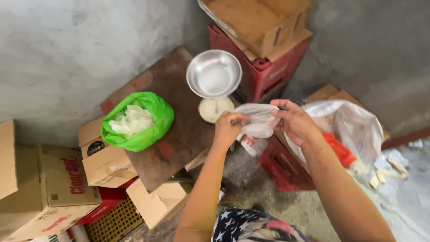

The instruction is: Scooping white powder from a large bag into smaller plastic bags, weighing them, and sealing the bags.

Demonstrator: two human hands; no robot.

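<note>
Both my hands hold a small clear plastic bag in mid-air in front of a weighing scale. My left hand pinches its left edge and my right hand grips its right side. The scale has a round metal pan above a pale dial face, and it stands on a dark wooden board. On the same board, to the left, an open green plastic bag holds pale shredded pieces.
Red crates with a cardboard box on top stand behind the scale. A large white sack lies to the right over another red crate. Cardboard boxes crowd the left, against a grey wall.
</note>
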